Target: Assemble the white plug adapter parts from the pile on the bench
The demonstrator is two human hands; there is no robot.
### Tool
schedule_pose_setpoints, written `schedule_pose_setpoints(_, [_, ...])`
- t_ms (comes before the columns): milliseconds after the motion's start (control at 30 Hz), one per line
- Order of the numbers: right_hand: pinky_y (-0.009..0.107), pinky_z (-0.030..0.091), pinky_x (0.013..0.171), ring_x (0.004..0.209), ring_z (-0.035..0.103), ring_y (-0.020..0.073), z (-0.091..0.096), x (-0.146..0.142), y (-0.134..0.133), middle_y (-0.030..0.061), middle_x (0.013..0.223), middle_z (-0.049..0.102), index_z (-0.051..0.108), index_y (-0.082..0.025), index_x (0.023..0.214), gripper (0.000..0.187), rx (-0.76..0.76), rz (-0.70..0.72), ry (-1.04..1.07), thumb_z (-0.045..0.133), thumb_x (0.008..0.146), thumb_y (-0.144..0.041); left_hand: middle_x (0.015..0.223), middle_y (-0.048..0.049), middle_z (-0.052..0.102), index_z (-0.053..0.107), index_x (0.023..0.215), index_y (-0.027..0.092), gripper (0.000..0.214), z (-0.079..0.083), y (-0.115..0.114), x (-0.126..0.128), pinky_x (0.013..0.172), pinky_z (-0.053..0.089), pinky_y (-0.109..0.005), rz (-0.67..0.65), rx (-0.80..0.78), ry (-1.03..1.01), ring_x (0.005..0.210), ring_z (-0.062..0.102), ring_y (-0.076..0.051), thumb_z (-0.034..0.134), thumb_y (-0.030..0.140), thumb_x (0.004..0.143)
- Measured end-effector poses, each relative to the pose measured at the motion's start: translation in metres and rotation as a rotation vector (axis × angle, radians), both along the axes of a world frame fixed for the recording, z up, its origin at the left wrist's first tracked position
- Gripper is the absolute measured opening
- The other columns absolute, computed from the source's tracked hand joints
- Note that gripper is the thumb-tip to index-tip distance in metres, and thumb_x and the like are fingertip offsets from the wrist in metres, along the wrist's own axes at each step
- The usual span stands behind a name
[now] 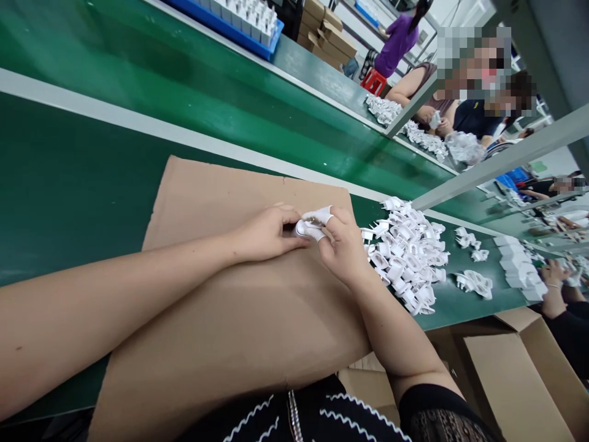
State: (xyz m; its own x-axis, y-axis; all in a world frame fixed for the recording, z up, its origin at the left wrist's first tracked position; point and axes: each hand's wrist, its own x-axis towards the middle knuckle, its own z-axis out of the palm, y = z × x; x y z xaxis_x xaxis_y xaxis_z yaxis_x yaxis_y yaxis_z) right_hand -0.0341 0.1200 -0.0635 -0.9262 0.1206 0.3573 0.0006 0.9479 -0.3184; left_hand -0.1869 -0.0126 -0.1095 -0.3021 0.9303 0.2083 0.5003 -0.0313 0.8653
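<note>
Over the brown cardboard sheet [239,307], both hands meet at a small white plastic part [301,229], mostly covered by fingers. My left hand [264,233] is closed on its left side, thumb and fingers pinching it. From the right, my right hand [344,248] pinches the same part; white covers sit on its thumb and index finger. Just right of that hand lies a big heap of white plastic parts [405,258], some with prongs showing. What exactly the held part is cannot be made out.
The green conveyor belt [184,92] runs beyond a pale rail. A blue tray [262,46] holds upright white pieces. Smaller groups of white parts [473,283] lie to the right, above an open cardboard box [515,374]. Several co-workers sit along the line; a metal post [497,162] slants across.
</note>
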Motion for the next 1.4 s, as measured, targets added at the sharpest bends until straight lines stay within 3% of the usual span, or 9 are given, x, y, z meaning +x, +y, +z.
schedule_pose_setpoints(333, [0.034, 0.04, 0.069, 0.082, 0.051, 0.0229, -0.001, -0.004, -0.003, 0.0066, 0.086, 0.057, 0.062, -0.019, 0.08, 0.022, 0.087, -0.061, 0.005, 0.052, 0.073, -0.001, 0.091, -0.0052, 0.068, 0.069, 0.089, 0.022, 0.028, 0.002, 0.001, 0.002, 0.088, 0.049, -0.042, 0.007, -0.029, 0.019, 0.099, 0.061, -0.028, 0.069, 0.049, 0.084])
schedule_pose_setpoints(667, [0.038, 0.042, 0.076, 0.086, 0.052, 0.0258, 0.002, -0.005, -0.013, 0.0087, 0.09, 0.06, 0.072, -0.018, 0.101, 0.032, 0.098, -0.15, -0.093, 0.054, 0.078, -0.004, 0.085, -0.0054, 0.062, 0.064, 0.082, 0.02, 0.026, -0.004, 0.0, 0.011, 0.083, 0.048, -0.041, 0.089, -0.039, 0.111, 0.09, 0.06, -0.026, 0.064, 0.045, 0.087])
schedule_pose_setpoints(800, [0.037, 0.045, 0.078, 0.088, 0.055, 0.0254, -0.004, 0.0, -0.01, 0.0087, 0.093, 0.064, 0.073, -0.019, 0.114, 0.036, 0.074, -0.158, -0.054, 0.055, 0.085, -0.007, 0.11, -0.0097, 0.066, 0.065, 0.098, 0.019, 0.03, -0.003, -0.003, 0.013, 0.091, 0.052, -0.043, 0.128, 0.028, 0.094, 0.103, 0.063, -0.027, 0.068, 0.047, 0.086])
schedule_pose_setpoints(867, [0.037, 0.047, 0.08, 0.09, 0.058, 0.0253, -0.007, 0.003, -0.007, 0.0087, 0.095, 0.066, 0.071, -0.019, 0.125, 0.041, 0.055, -0.14, -0.003, 0.056, 0.088, -0.009, 0.119, -0.0118, 0.067, 0.064, 0.109, 0.019, 0.031, -0.002, -0.006, 0.014, 0.097, 0.051, -0.044, 0.132, 0.088, 0.203, 0.109, 0.065, -0.029, 0.067, 0.044, 0.089])
schedule_pose_setpoints(967, [0.037, 0.05, 0.084, 0.092, 0.062, 0.0252, -0.013, 0.004, -0.003, 0.0083, 0.099, 0.07, 0.066, -0.02, 0.136, 0.048, 0.007, -0.111, 0.098, 0.059, 0.089, -0.013, 0.108, -0.0144, 0.073, 0.064, 0.116, 0.016, 0.029, -0.001, -0.01, 0.018, 0.093, 0.051, -0.047, 0.113, 0.066, 0.478, 0.104, 0.069, -0.031, 0.055, 0.039, 0.101])
schedule_pose_setpoints(1067, [0.036, 0.051, 0.078, 0.088, 0.062, 0.0253, -0.017, 0.003, -0.001, 0.0077, 0.094, 0.07, 0.069, -0.021, 0.133, 0.05, 0.049, -0.128, 0.157, 0.058, 0.086, -0.01, 0.103, -0.0183, 0.074, 0.061, 0.124, 0.011, 0.037, -0.003, -0.008, 0.023, 0.087, 0.052, -0.047, 0.169, 0.026, 0.625, 0.099, 0.07, -0.033, 0.045, 0.039, 0.106])
schedule_pose_setpoints(1133, [0.035, 0.049, 0.073, 0.085, 0.061, 0.0253, -0.018, 0.001, 0.0, 0.0082, 0.09, 0.068, 0.074, -0.021, 0.125, 0.05, 0.093, -0.131, 0.165, 0.055, 0.082, -0.006, 0.098, -0.0186, 0.074, 0.064, 0.116, 0.012, 0.036, -0.003, -0.007, 0.024, 0.084, 0.052, -0.047, 0.192, 0.012, 0.652, 0.094, 0.07, -0.033, 0.045, 0.04, 0.105])
schedule_pose_setpoints(1267, [0.035, 0.051, 0.073, 0.085, 0.062, 0.0254, -0.016, -0.003, 0.0, 0.008, 0.089, 0.068, 0.076, -0.02, 0.117, 0.045, 0.046, -0.136, 0.111, 0.053, 0.08, -0.008, 0.097, -0.0142, 0.074, 0.065, 0.101, 0.017, 0.022, 0.001, -0.004, 0.02, 0.081, 0.053, -0.043, 0.165, 0.049, 0.456, 0.091, 0.069, -0.03, 0.061, 0.037, 0.094])
schedule_pose_setpoints(1400, [0.039, 0.056, 0.085, 0.095, 0.067, 0.0259, -0.008, 0.003, 0.004, 0.01, 0.107, 0.069, 0.057, -0.02, 0.148, 0.061, -0.099, -0.143, 0.076, 0.053, 0.087, -0.018, 0.093, -0.0074, 0.074, 0.067, 0.097, 0.02, 0.024, 0.005, 0.002, 0.014, 0.071, 0.053, -0.035, 0.098, -0.009, 0.15, 0.081, 0.068, -0.024, 0.069, 0.042, 0.088])
